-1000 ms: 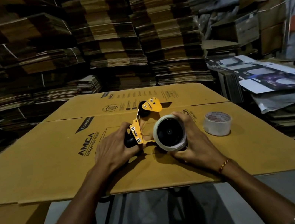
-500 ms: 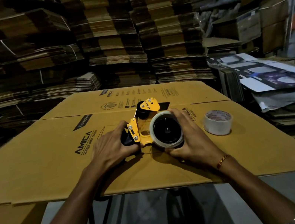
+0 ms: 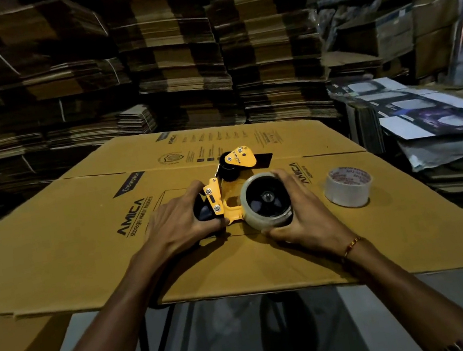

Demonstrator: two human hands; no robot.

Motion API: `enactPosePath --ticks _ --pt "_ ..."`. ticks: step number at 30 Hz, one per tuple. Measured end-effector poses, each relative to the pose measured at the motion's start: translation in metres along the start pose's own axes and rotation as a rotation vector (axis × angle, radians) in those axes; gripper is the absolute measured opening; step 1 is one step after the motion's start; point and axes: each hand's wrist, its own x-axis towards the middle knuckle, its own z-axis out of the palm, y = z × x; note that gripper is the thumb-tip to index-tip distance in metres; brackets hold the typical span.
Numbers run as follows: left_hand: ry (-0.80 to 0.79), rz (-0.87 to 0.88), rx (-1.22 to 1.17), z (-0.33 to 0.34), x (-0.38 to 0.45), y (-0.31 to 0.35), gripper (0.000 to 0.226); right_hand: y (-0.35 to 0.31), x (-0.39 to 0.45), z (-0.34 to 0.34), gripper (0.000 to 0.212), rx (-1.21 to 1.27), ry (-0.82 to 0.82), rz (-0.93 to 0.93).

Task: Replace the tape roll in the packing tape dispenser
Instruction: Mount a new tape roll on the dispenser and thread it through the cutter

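A yellow packing tape dispenser (image 3: 228, 189) lies on a flattened cardboard box (image 3: 81, 240) in the middle of the view. My left hand (image 3: 177, 224) grips its dark handle at the left end. A clear tape roll (image 3: 265, 201) sits on the dispenser's black hub, its open side facing me. My right hand (image 3: 300, 209) wraps around this roll from the right, fingers over its top and thumb under it. A second tape roll (image 3: 347, 186) with a printed core stands on the cardboard, to the right of my right hand and apart from it.
The cardboard sheet overhangs a black stand (image 3: 160, 340), with grey floor below. Tall stacks of flattened cartons (image 3: 172, 47) fill the back. Printed flat boxes (image 3: 428, 114) lie piled at the right, with brown cartons (image 3: 383, 30) behind them.
The dispenser and both hands sit slightly lower on the cardboard than a second ago. My grips on the handle and on the roll are the same. The spare roll has not moved.
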Motion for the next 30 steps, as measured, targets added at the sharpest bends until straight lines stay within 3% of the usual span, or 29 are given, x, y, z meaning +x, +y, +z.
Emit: enactPosePath --ticks 9,12,18,30 --pt "-0.196 -0.071 0.002 -0.012 0.016 0.007 0.075 0.008 0.014 -0.011 0.114 0.056 -0.175 0.158" --pt "-0.261 -0.126 0.034 -0.011 0.022 0.006 0.078 0.006 0.017 -0.009 0.116 0.117 -0.162 0.194" --pt "-0.362 -0.178 0.029 -0.009 0.023 0.006 0.085 -0.004 0.024 0.005 0.095 0.179 -0.004 0.194" --pt "-0.409 -0.192 -0.034 -0.019 0.022 0.008 0.091 0.009 0.027 0.001 0.089 0.243 -0.114 0.225"
